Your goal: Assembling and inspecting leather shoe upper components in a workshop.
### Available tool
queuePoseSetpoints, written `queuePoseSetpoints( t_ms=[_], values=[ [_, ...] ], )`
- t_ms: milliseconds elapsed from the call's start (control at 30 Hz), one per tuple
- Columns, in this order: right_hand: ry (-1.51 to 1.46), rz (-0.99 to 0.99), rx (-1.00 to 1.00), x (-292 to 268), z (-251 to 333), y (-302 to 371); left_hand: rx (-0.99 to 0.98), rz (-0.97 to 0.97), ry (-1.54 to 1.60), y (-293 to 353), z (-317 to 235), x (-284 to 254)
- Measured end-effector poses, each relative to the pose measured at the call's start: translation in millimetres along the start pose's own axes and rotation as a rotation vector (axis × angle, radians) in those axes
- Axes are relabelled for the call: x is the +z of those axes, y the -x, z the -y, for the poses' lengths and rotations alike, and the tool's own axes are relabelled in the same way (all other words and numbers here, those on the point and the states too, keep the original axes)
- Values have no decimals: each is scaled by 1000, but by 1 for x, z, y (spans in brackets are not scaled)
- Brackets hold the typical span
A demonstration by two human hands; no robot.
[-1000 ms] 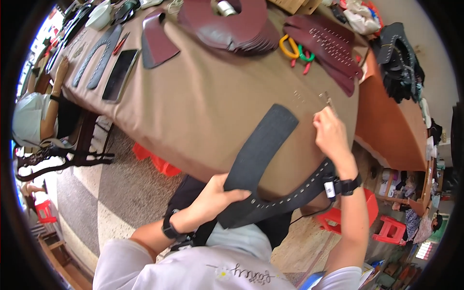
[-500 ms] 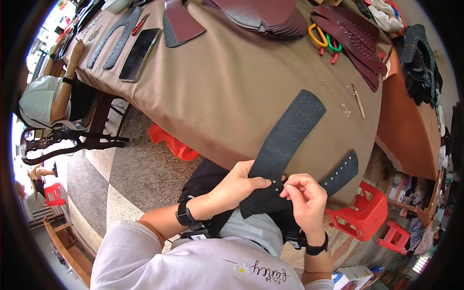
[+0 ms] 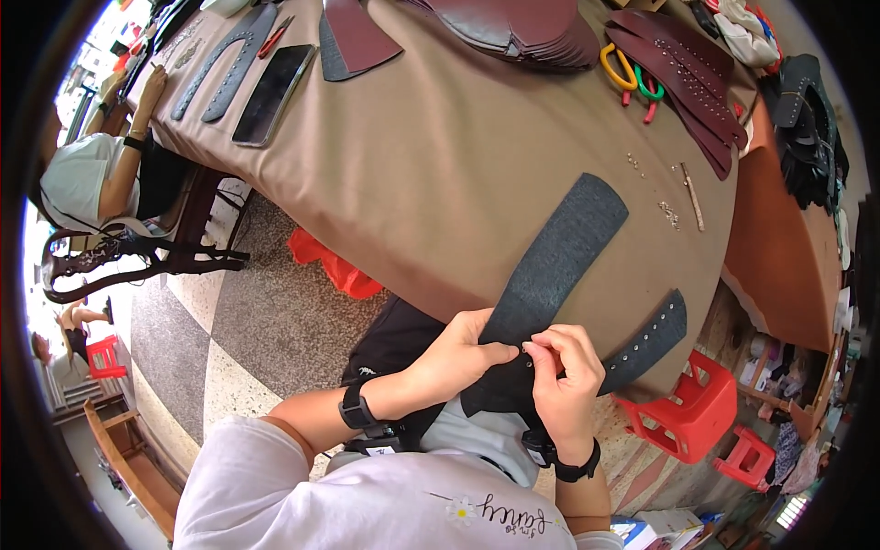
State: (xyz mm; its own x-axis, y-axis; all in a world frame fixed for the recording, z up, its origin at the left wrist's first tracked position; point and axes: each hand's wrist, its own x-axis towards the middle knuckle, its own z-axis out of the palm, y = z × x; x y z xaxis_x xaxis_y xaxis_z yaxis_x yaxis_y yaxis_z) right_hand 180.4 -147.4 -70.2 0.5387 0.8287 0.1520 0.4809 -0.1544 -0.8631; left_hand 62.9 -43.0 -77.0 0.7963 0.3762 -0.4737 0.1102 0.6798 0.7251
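My left hand (image 3: 461, 356) grips the near part of a dark blue-grey leather piece (image 3: 564, 247), its thumb pressed on top beside a small metal stud. My right hand (image 3: 566, 374) pinches at the same spot, thumb against fingertips; whatever lies between them is too small to make out. One broad arm of the leather stretches away over the table. A narrower studded leather strip (image 3: 653, 341) reaches out beyond my right hand; where the two meet is hidden. Small loose metal studs (image 3: 670, 215) lie farther right, beside a thin pen-like stick (image 3: 692, 197).
Maroon leather pieces (image 3: 513, 32) are stacked at the back of the brown-covered table (image 3: 394, 183). Yellow-handled (image 3: 619, 67) and green-handled tools (image 3: 650, 88) lie near studded maroon strips (image 3: 678, 69). A phone (image 3: 273, 95) is at left, near a seated person (image 3: 87, 179). A red stool (image 3: 683, 408) stands right.
My right hand has closed in on the leather beside my left thumb, its fingers now over the stud area. The whole view has shifted slightly.
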Motion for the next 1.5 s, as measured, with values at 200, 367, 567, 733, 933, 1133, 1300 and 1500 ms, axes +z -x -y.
queuePoseSetpoints(
  t_ms=[200,367,567,733,933,1133,1300,1500],
  values=[
    [-18,-16,-15,-2,-2,2,-50,-6,85,1,-1,0],
    [-18,-21,-24,-3,-5,6,-90,12,225,-1,0,-2],
    [-49,-35,26,-3,-3,7,-104,25,303,-2,6,-4],
    [-31,-31,46,-2,-3,8,-104,25,307,-2,7,-6],
    [46,-3,-8,1,-4,6,-104,13,265,-3,8,-7],
    [209,33,-177,1,-6,2,-52,40,226,-2,6,-6],
    [236,56,-180,4,-4,1,59,-19,127,-3,6,0],
    [349,58,-249,6,-3,-1,83,-6,48,-3,5,-1]
  ],
)
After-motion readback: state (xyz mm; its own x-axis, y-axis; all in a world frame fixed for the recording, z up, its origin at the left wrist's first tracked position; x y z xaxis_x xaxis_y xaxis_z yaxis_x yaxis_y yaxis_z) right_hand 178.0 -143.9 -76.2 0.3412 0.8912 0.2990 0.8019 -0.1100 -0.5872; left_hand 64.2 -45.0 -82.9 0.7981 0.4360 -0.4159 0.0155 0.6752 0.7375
